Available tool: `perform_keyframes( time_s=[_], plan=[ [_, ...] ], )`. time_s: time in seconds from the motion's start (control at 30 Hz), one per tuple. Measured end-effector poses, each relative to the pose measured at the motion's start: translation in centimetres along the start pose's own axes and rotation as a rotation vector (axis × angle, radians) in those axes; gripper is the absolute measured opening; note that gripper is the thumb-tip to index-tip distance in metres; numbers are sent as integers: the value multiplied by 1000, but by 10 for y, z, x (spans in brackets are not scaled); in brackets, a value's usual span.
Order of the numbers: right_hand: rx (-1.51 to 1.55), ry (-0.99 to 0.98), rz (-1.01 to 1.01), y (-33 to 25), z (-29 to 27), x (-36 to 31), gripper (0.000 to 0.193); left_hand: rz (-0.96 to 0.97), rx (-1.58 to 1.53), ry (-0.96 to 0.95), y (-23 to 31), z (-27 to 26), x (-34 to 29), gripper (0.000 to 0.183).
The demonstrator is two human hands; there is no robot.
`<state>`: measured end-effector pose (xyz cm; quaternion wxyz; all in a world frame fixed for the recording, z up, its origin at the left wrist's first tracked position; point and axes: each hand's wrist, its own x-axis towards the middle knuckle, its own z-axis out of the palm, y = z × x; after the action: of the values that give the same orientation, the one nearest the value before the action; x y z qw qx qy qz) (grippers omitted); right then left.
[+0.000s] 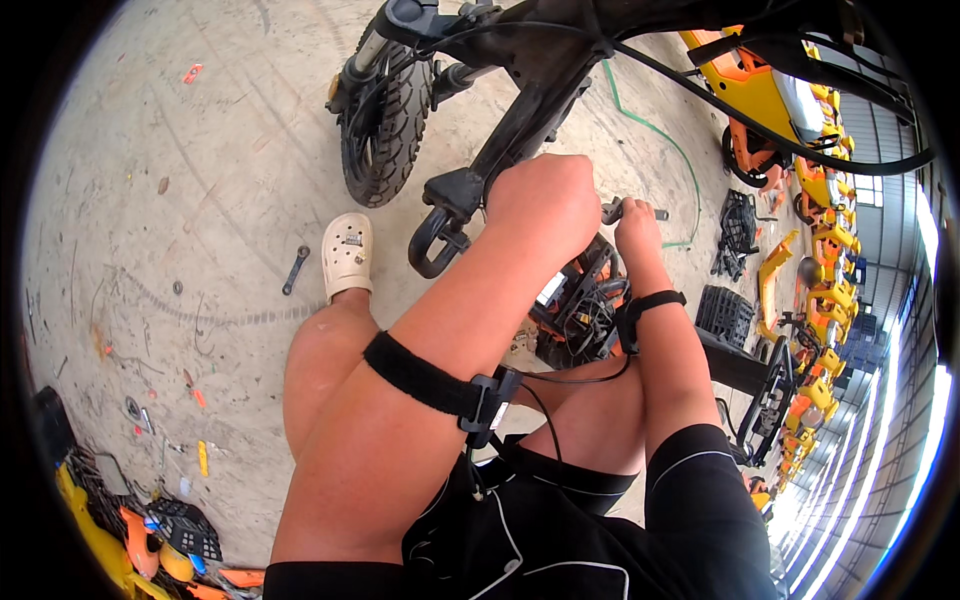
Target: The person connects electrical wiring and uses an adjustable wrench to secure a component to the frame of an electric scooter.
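A black scooter frame (515,140) stands in front of me, with a knobbly-tyred wheel (390,130) on its left. My left hand (545,208) is closed in a fist against the frame's lower part; the back of the hand hides whatever is inside it. Just to the right, my right hand (637,228) has its fingers closed around a short dark metal bar (661,214), whose ends show on both sides. A black loop-shaped bracket (430,245) sticks out left of my left forearm. Beneath my hands lies a bundle of black cables and parts (585,315).
A wrench (296,270) lies on the concrete floor beside my shoe (348,255). Black baskets (725,315) and a row of yellow-orange scooters (825,270) line the right. Loose parts and a black basket (185,528) are at lower left. A black cable (760,125) arches across the upper right.
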<state>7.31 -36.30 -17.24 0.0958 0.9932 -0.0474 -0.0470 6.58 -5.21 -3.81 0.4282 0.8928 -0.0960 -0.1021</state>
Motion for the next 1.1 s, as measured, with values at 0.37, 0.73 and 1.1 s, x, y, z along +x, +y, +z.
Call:
perform_keyframes(
  time_s=[0.37,0.73,1.1],
  plan=[
    [247,-123,213,1,-27,6,21,-2,-17,-17,3,1,3,20],
    [929,-714,609,-7,-35,-1,17,-17,8,-33,4,0,-4,21],
    [862,-735,584,-14,-32,-3,19,-19,-1,-49,5,-1,-5,22]
  ],
)
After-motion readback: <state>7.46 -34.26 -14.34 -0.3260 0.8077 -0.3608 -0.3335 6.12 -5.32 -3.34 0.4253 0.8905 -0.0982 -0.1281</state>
